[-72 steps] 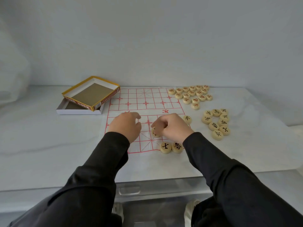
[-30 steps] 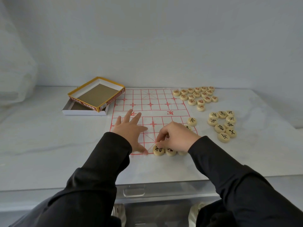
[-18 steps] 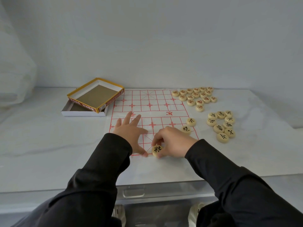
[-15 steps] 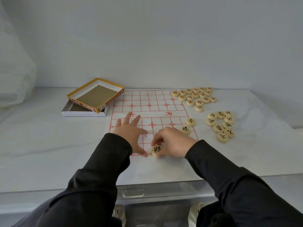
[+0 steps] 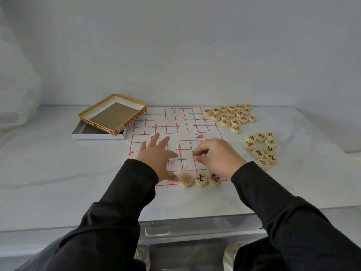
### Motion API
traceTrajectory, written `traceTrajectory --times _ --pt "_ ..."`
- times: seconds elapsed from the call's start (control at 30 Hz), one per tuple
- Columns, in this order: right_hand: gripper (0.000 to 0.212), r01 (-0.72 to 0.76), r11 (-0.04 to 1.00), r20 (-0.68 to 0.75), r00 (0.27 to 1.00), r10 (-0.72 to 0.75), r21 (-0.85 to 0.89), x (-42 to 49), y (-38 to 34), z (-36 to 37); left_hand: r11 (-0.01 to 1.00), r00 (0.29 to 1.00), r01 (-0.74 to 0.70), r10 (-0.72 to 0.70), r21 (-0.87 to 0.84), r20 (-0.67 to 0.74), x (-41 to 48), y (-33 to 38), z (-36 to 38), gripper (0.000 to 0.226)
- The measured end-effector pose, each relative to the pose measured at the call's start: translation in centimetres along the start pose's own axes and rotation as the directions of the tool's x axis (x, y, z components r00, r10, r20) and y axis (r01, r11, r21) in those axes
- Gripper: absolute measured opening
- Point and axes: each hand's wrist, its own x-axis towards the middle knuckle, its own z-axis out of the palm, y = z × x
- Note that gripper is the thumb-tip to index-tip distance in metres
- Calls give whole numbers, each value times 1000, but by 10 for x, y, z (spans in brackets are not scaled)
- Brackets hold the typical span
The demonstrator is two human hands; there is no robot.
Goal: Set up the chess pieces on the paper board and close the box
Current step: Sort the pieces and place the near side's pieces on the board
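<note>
showing an early stage of the set-up: your left hand lies on the paper board with fingers straight and spread, pressing the sheet flat at its near left part, thumb tip just beside the end of a short row. your right hand hovers over the board's near right part, fingers curled and forefinger meeting thumb; whether it pinches a piece cannot be told. three pieces sit side by side, touching, on the board's near edge; the leftmost is blurred, so its character is unreadable. the black-lettered pile sits on the table just off the board's right edge, and the red-lettered pile lies off its far right corner. no piece stands on the board's far half. the box lies open off the board's far left corner, its yellow-rimmed half resting askew on the white half. judged from this, you have placed only a small share of the near row; most of the black side, the whole red side and closing the box remain.
</note>
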Motion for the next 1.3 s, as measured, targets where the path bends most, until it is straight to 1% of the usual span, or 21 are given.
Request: traceTrajectory --times 0.07,0.13,0.27,0.33,0.47,0.63,0.77,0.87,0.9,0.93,1.0,1.07,1.13,1.2,1.27,1.3 --pt "20 -20 1000 -83 996 20 0 -1 6 -3 1000 1000 -13 12 -26 -29 1 8 -2 71" --pt "20 -47 999 -124 991 47 0 -2 12 -5 998 998 -22 19 -54 -55 2 17 -4 66" --pt "20 -96 995 -134 986 94 -6 -7 23 -10 986 992 -26 5 -166 -125 9 36 -2 50" --pt "20 -118 993 -141 983 116 -9 -9 28 -11 976 989 -22 -11 -217 -149 14 47 -1 46" --pt "19 -154 987 -156 977 146 -37 -12 41 -16 960 984 -44 -6 -275 -179 23 70 0 42" --pt "20 -183 970 -204 968 148 -162 -17 66 -26 935 974 -75 -7 -346 -228 30 96 1 39" --pt "21 -193 954 -228 964 140 -229 -18 78 -33 919 966 -83 -21 -386 -257 32 102 2 38" --pt "23 -198 948 -280 952 125 -250 -16 85 -42 916 959 -100 -15 -389 -282 32 103 3 40" --pt "24 -221 947 -317 938 141 -234 -16 88 -45 918 955 -112 -7 -381 -298 31 104 3 41" --pt "25 -267 945 -358 915 186 -191 -16 91 -49 921 950 -124 4 -369 -311 31 104 3 42" --pt "26 -400 914 -440 834 332 -70 -18 97 -57 928 947 -133 17 -347 -320 32 104 4 42" --pt "27 -545 838 -459 749 478 -16 -20 105 -66 932 953 -130 23 -337 -303 34 104 5 42" --pt "26 -644 764 -405 712 574 -50 -21 113 -73 935 954 -134 33 -328 -297 34 105 7 42" --pt "21 -699 713 -340 685 644 -58 -21 123 -78 937 954 -144 45 -319 -296 34 107 8 42" --pt "20 -735 678 -270 657 704 -20 -21 134 -82 939 953 -150 54 -310 -298 34 108 9 42" --pt "20 -746 665 -226 643 732 31 -21 139 -83 940 953 -150 55 -307 -297 34 108 9 42"
